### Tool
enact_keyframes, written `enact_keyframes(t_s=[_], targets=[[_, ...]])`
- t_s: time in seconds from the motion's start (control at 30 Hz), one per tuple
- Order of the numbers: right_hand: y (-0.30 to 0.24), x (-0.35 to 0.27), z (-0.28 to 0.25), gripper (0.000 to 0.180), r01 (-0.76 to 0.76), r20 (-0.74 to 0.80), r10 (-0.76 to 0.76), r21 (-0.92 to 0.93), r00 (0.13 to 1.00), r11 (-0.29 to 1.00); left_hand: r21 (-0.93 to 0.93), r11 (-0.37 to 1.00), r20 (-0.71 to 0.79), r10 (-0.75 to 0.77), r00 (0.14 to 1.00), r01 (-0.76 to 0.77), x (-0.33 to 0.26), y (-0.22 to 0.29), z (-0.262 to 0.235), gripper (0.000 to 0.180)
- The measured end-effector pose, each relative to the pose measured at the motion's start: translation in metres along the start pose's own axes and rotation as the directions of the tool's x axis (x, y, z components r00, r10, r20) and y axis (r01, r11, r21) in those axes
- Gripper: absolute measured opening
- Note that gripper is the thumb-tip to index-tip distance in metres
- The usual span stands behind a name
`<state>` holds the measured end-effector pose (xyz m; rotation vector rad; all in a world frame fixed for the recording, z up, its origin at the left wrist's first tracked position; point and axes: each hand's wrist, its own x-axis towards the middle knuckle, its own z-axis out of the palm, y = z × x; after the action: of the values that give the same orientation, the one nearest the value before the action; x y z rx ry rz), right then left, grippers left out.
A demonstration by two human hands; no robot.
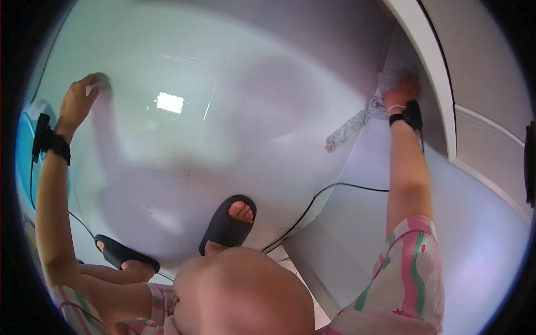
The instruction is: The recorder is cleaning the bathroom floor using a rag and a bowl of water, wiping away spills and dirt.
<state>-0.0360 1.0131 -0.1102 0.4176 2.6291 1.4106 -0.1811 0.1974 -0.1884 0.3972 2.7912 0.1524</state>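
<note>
At the right, my right hand (pixel 403 94) is closed on a crumpled grey patterned cloth (pixel 349 131), down in the shaded corner by the base of a white unit. The fingers are partly hidden and blurred. One twisted end of the cloth trails away over the pale floor toward the lower left. At the far left, my left hand (pixel 81 103) is low over the floor with its fingers bent, a gap showing between thumb and fingers. Nothing shows in it. Each wrist wears a black strap with a small device.
A white unit with a curved edge (pixel 444 72) rises along the right side. A black cable (pixel 335 185) runs across the floor near my right forearm. Beside my left wrist is a blue rounded object (pixel 23 153). My feet wear black slippers (pixel 229 226) on the glossy tiled floor (pixel 245 139).
</note>
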Motion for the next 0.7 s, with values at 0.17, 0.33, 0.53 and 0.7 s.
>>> enact_keyframes(t_s=[0.17,0.33,0.53,0.7], targets=[[-0.028,-0.083,0.082,0.051,-0.055,-0.126,0.096,0.294,0.987,0.954,-0.002,0.994,-0.051,0.105,0.993,-0.105,0.019,0.004,0.035,0.038],[-0.13,-0.198,-0.049,0.054,0.127,0.414,-0.178,0.148,0.893,0.981,0.331,0.944,-0.205,0.054,0.977,0.018,0.018,-0.069,0.024,0.045],[-0.034,-0.276,-0.097,0.057,-0.01,0.472,-0.049,0.121,0.88,0.993,0.14,0.972,-0.18,0.21,0.961,-0.186,0.055,0.006,0.043,0.05],[0.102,-0.279,-0.198,0.055,-0.203,0.251,0.251,-0.201,0.935,0.958,0.002,0.999,-0.133,0.049,0.99,-0.049,0.058,0.046,0.032,0.049]])
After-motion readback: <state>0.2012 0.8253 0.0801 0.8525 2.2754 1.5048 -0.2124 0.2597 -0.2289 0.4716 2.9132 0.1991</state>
